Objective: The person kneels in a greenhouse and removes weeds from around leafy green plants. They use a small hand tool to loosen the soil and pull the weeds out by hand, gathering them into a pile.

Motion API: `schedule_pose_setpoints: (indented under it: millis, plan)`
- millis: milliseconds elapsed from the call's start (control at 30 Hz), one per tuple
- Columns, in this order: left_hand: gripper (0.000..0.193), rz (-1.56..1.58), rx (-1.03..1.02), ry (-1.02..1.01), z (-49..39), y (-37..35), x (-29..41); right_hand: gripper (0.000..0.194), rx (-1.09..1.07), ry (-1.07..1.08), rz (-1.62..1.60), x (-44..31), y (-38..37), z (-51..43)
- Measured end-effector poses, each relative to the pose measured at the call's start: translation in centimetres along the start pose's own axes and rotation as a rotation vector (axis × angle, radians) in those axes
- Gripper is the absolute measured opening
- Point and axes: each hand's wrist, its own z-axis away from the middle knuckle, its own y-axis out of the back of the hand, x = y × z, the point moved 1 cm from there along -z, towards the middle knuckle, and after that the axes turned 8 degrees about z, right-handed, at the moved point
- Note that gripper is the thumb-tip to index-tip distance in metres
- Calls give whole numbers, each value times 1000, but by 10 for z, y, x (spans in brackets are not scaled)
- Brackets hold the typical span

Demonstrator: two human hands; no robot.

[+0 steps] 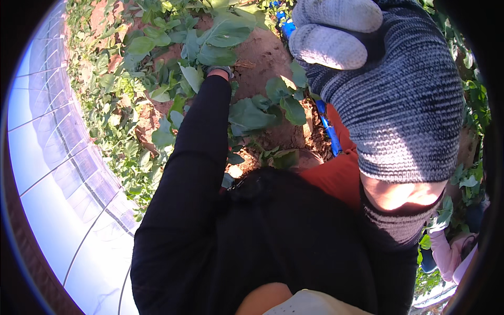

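My right hand (382,86), in a grey-and-black knit glove with pale fingertips, is raised close to the camera. Its fingers are curled, and whether anything lies inside them is hidden. Farther down, my left hand (220,71) reaches in among broad green leaves (226,35) at soil level. Only the wrist and a bit of a grey glove show there; leaves cover the fingers and whatever they may touch. Another leafy plant (252,114) grows from the brown soil (262,59) just nearer to me than that hand.
A blue pipe or hose (330,128) runs along the ground beside orange-red trousers (334,173). Dense low plants (130,157) cover the left side, up to a greenhouse wall of clear film (71,153). At the lower right is another person's pink sleeve (445,252).
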Motion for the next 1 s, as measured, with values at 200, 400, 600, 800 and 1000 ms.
schedule_pose_setpoints:
  millis: [200,400,600,800,1000]
  plan:
    - [35,11,0,0,4,10,0,15,41,71,220,0,-5,1]
    - [35,75,-5,-4,5,15,-16,20,67,137,377,-5,-13,-1]
    - [36,436,38,-85,-3,72,-31,26,86,209,515,-14,-22,-9]
    - [43,616,98,-381,20,96,-22,32,83,302,632,-29,-43,-29]
    - [20,-73,417,-818,87,56,-1,27,78,-148,-445,-33,-74,-61]
